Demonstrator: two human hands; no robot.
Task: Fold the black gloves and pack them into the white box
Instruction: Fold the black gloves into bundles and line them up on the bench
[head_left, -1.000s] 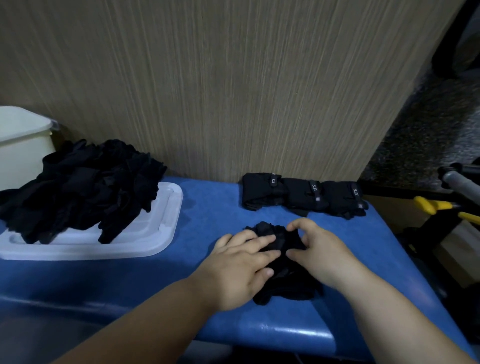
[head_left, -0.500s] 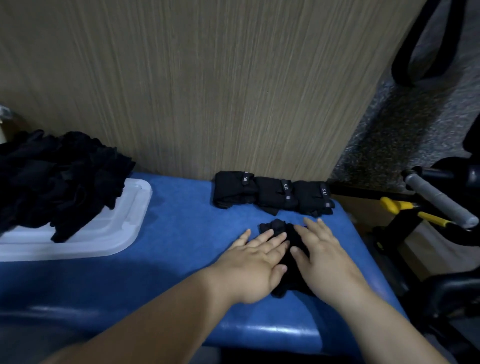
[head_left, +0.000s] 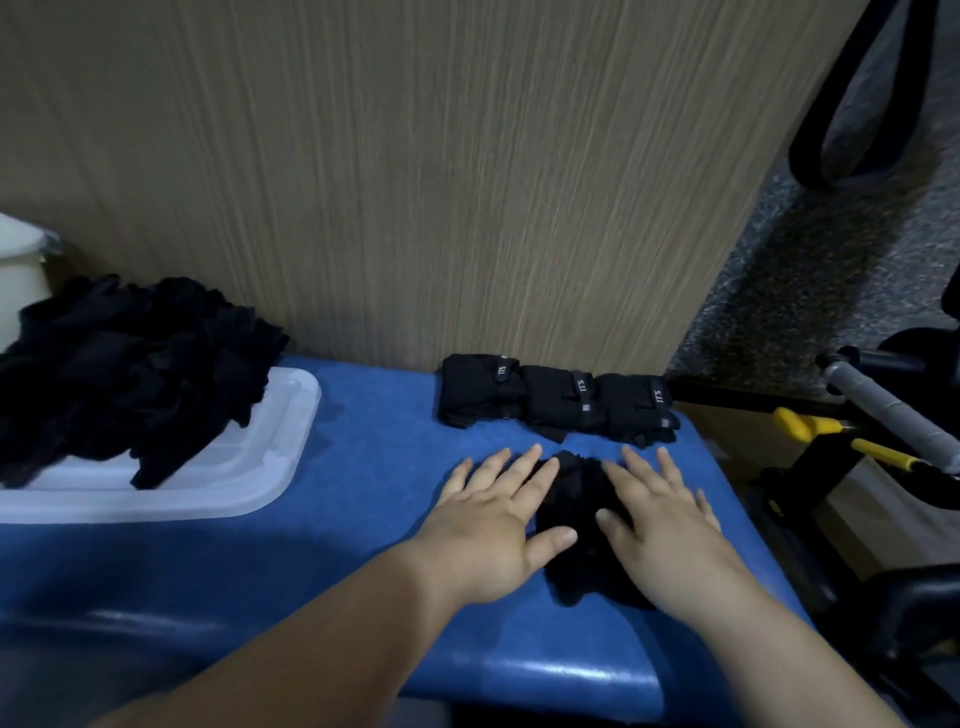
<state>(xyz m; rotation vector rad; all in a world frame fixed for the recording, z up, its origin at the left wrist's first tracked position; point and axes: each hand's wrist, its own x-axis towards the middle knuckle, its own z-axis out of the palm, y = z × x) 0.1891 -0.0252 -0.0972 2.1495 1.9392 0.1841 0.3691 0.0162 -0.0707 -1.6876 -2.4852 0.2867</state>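
A black glove (head_left: 576, 499) lies on the blue table (head_left: 363, 467) near its right end. My left hand (head_left: 493, 525) presses flat on the glove's left side with straight, spread fingers. My right hand (head_left: 660, 514) lies flat on its right side, fingers straight too. Just beyond, three folded black gloves (head_left: 558, 400) sit in a row against the wall. A heap of loose black gloves (head_left: 124, 364) rests on a white lid (head_left: 270, 467) at the left. Part of a white box (head_left: 15, 275) shows at the far left edge.
A wood-grain wall (head_left: 467, 182) rises right behind the table. To the right, past the table's end, stand a grey handle (head_left: 883, 410), yellow-tipped tools (head_left: 810, 426) and dark frame parts. The table's front edge curves down near my forearms.
Both hands have gone from curled over the glove to flat and spread apart on it. The camera has shifted between frames.
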